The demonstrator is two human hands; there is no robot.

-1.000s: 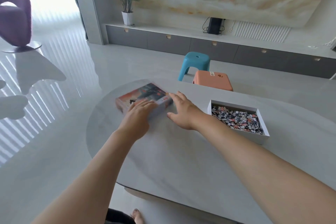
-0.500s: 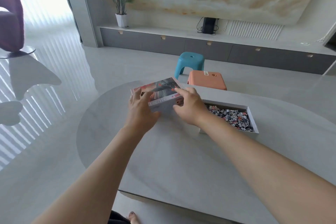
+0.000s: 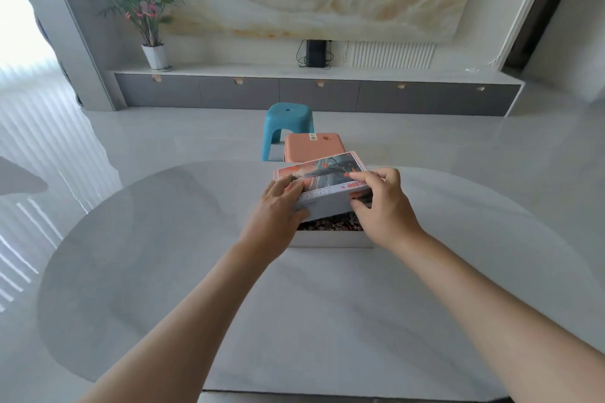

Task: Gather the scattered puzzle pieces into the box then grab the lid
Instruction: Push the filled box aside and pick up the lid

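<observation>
Both my arms reach straight out over the gray table [image 3: 229, 321], and they come close together at the far side. My left hand [image 3: 278, 206] holds the left end of the puzzle lid [image 3: 322, 173]. Its fingers lie on the picture on top, and the thumb presses the white side that faces me. My right hand [image 3: 384, 206] holds the right end. Its fingers are bent, with one fingertip on top and the thumb tucked under the near edge, so the lid is pinched between them. Neither hand is spread wide; both are curled around the lid. The lid is up off the table and tipped, with its near edge lifted toward me. It sits right over the white box [image 3: 330, 240], which rests on the table under my hands. In the gap under the lid I can see the dark, speckled puzzle pieces [image 3: 327, 226] lying inside the box. Behind the table stand an orange stool [image 3: 314, 145] and a blue stool [image 3: 288, 118], just beside each other.
</observation>
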